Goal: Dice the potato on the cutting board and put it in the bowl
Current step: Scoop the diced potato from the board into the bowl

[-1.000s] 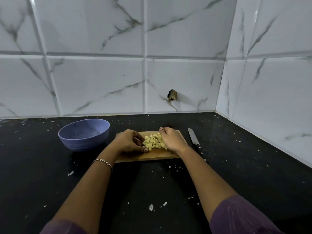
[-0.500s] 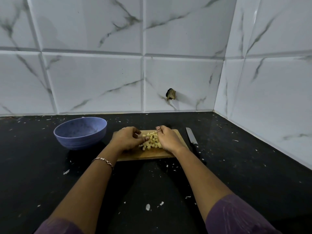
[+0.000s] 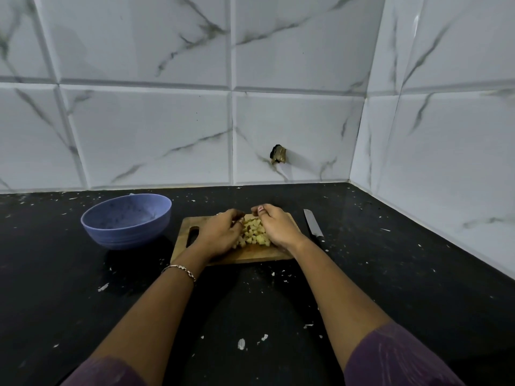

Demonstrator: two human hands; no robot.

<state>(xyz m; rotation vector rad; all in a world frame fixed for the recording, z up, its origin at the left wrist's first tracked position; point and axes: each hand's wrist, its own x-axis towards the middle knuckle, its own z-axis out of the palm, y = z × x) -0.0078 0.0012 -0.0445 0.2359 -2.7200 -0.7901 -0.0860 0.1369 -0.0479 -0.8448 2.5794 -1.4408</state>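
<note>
Head view: you are cupping the potato dice (image 3: 255, 232) between both hands on the cutting board (image 3: 250, 256). Your left hand (image 3: 220, 235) is curling its fingers in against the pile's left side, and your right hand (image 3: 278, 227) is curling round its right and far side. The bowl (image 3: 126, 218) is sitting left of the board, apart from it, so your left hand is lying nearer. The scoop is probably heading leftward. The knife (image 3: 313, 224) is lying just off the board's right edge, tip pointing away from you
</note>
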